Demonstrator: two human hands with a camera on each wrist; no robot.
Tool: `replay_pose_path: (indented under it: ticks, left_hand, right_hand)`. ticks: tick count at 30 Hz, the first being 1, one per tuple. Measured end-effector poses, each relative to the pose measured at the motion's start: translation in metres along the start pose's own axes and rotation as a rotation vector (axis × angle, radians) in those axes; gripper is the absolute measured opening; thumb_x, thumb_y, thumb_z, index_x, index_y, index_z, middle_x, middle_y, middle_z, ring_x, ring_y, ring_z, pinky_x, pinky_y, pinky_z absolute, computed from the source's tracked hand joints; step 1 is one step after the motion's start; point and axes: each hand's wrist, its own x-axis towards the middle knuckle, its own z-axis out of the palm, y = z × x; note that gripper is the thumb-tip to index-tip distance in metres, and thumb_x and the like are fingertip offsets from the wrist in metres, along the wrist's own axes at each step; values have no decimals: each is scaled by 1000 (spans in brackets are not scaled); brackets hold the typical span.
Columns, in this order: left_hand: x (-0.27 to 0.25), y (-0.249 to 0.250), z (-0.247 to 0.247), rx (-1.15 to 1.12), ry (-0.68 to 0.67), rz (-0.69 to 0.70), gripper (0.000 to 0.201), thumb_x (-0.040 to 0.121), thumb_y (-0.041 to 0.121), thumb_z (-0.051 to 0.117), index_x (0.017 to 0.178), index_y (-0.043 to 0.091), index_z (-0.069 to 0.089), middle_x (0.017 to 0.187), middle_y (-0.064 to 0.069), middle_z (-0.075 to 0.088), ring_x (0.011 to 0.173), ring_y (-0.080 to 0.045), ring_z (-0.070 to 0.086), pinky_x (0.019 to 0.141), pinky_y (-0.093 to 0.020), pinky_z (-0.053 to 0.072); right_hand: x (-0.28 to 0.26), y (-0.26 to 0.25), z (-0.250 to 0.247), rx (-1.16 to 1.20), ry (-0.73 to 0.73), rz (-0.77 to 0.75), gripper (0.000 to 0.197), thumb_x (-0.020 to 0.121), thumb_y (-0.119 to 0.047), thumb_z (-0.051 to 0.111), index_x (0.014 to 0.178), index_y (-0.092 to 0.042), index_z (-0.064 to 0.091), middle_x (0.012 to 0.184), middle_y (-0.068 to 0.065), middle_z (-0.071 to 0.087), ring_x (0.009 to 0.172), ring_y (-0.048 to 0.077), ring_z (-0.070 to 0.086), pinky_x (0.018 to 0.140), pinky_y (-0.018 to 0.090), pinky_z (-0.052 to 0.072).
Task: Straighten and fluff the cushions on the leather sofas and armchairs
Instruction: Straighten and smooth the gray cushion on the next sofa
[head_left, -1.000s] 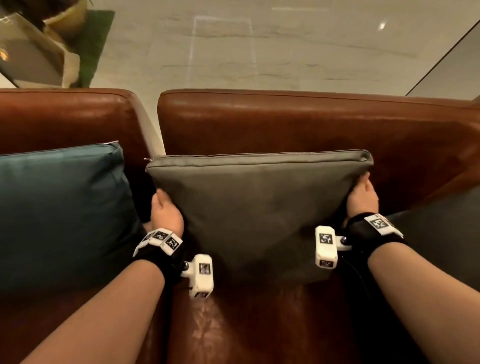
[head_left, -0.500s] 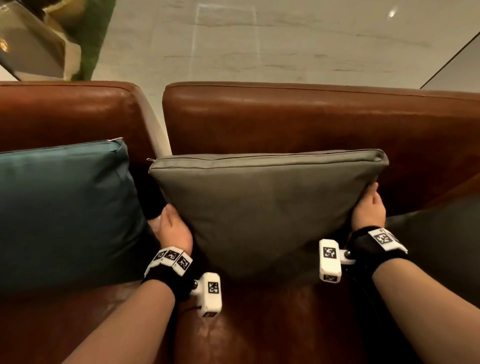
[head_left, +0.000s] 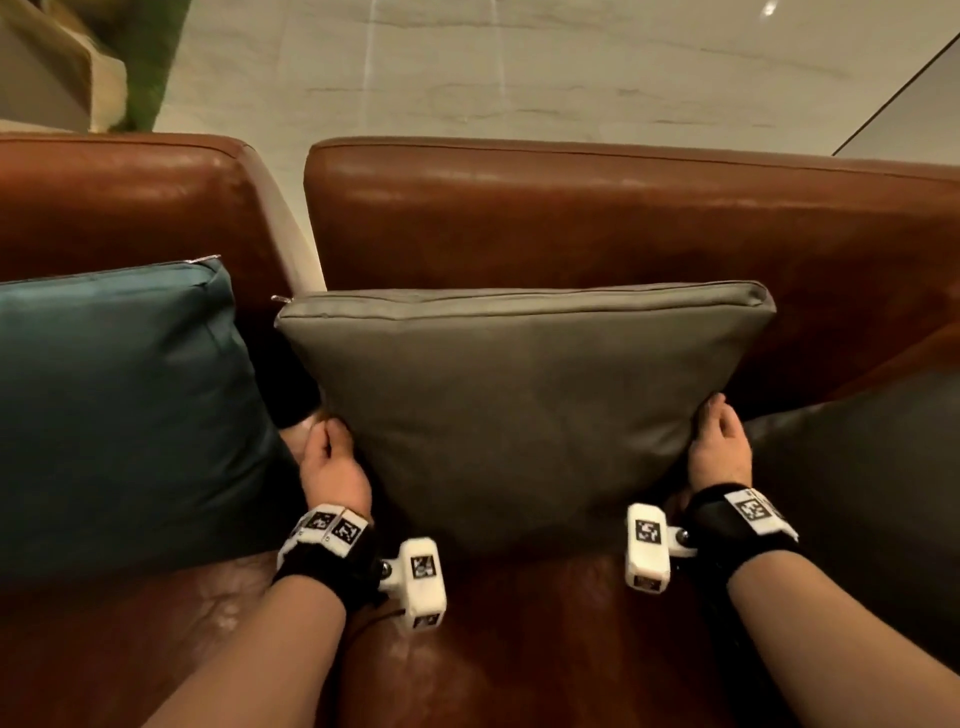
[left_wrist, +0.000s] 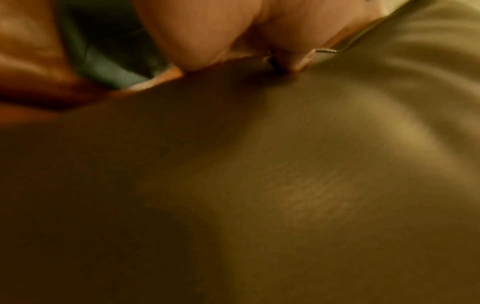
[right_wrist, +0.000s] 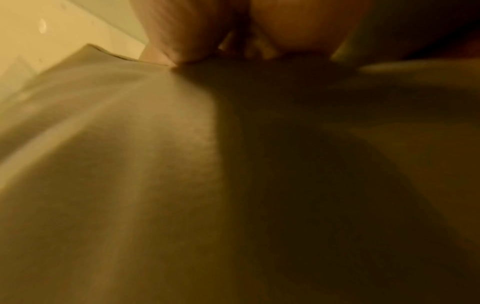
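Note:
A grey-olive cushion stands upright on the brown leather seat and leans on the sofa backrest. My left hand grips its lower left side, thumb at the front edge, fingers hidden behind. On the opposite side my right hand grips the lower right edge the same way. In the left wrist view the left hand digs into the cushion fabric. The right wrist view shows the right hand pressed into the cushion.
A teal cushion sits against the neighbouring leather backrest, close to my left hand. A dark cushion lies just right of my right hand. Pale stone floor runs behind the seats.
Both hands have slid down the cushion's sides from mid-height to its lower part. The cushion stays upright against the backrest.

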Motion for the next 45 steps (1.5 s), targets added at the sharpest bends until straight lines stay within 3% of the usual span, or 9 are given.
replay_pose_path:
  ticks: [7,10,13,18,23,30,35,40,45]
  left_hand:
    - [15,-6,1,-92,-22,-78,26,90,38,56,108,23,67,113,-11,65,109,-28,60,102,-43,44]
    - [17,-14,-3,-141,-100,-140,35,76,55,61,106,37,67,126,-6,63,121,-24,57,109,-46,40]
    - [10,-5,-4,-115,-113,-103,36,93,41,54,123,23,60,130,-6,60,123,-22,54,111,-39,38]
    - [7,-3,-1,-46,-78,-51,37,94,44,50,122,22,60,114,1,64,107,-19,58,102,-33,44]
    - [19,-9,1,-111,50,-56,38,85,42,57,114,20,67,121,-12,66,105,-15,61,105,-38,46]
    - [3,-3,5,-107,-16,-242,45,102,0,26,147,-6,25,155,-25,24,141,-37,29,112,-30,16]
    - [35,-20,7,156,46,108,27,80,62,43,83,36,49,95,-23,56,88,-26,50,93,-53,44]
    - [4,-21,-10,264,-128,-86,47,105,30,26,139,4,44,142,-21,45,132,-31,42,113,-39,28]
    - [-7,-54,-19,219,-138,-101,32,103,22,40,126,9,57,129,-16,58,119,-28,53,100,-30,42]
  right_hand:
    - [12,-1,-5,162,-52,41,34,105,-30,36,126,-11,54,87,-13,51,84,-8,56,76,8,39]
    - [7,16,-4,231,-55,154,38,95,-43,54,126,-21,60,94,-9,62,105,16,57,95,35,46]
    - [10,28,-2,156,-66,143,18,79,-42,71,94,-32,74,102,7,74,103,26,68,96,47,53]
    - [15,13,-6,-144,-72,-114,17,96,-25,55,96,-15,68,95,10,70,88,17,61,87,43,51]
    - [4,15,-19,85,-6,5,23,103,-34,43,86,-28,58,82,-2,62,73,13,58,66,28,51]
    - [7,12,-1,29,-69,16,40,103,-43,36,124,-16,59,112,4,61,105,20,56,86,26,40]
    - [15,17,1,-43,47,-118,35,104,-32,39,74,-20,52,75,-5,55,74,11,52,73,22,36]
    - [11,31,-14,138,19,83,37,102,-50,33,101,-29,64,103,-7,65,102,15,60,92,32,48]
    - [-2,69,-17,-70,-60,43,7,91,-32,65,94,-27,69,103,5,71,101,24,66,90,35,53]
